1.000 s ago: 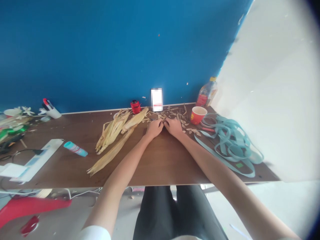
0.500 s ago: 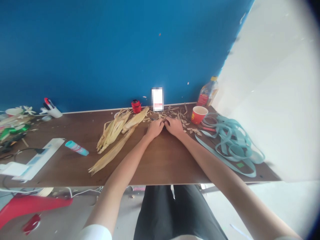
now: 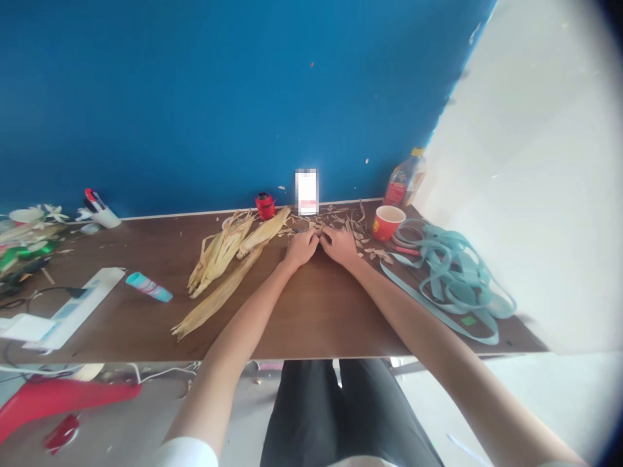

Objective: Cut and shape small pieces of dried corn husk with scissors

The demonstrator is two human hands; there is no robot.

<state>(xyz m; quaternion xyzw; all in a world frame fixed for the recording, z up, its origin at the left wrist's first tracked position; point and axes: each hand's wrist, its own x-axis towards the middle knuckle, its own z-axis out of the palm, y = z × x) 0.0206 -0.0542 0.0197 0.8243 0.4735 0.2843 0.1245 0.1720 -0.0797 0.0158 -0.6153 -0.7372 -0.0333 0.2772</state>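
My left hand and my right hand meet at the middle of the brown table, fingertips close together. The fingers of both are curled and pinched. Whatever lies between them is too small and too hidden to make out. Cut scraps of dry husk are strewn behind and to the right of my hands. Left of my left hand lie dried corn husks, some bunched, with one long husk strip nearer the front edge.
At the back stand a red spool-like object and a blurred-out phone-like screen. A red paper cup, a plastic bottle and tangled pale-blue ribbon are right. Leftward lie a blue tube and a power strip.
Both hands stay in the same place with only slight finger movement, if any. The view has shifted very slightly; the objects on the table have not moved.
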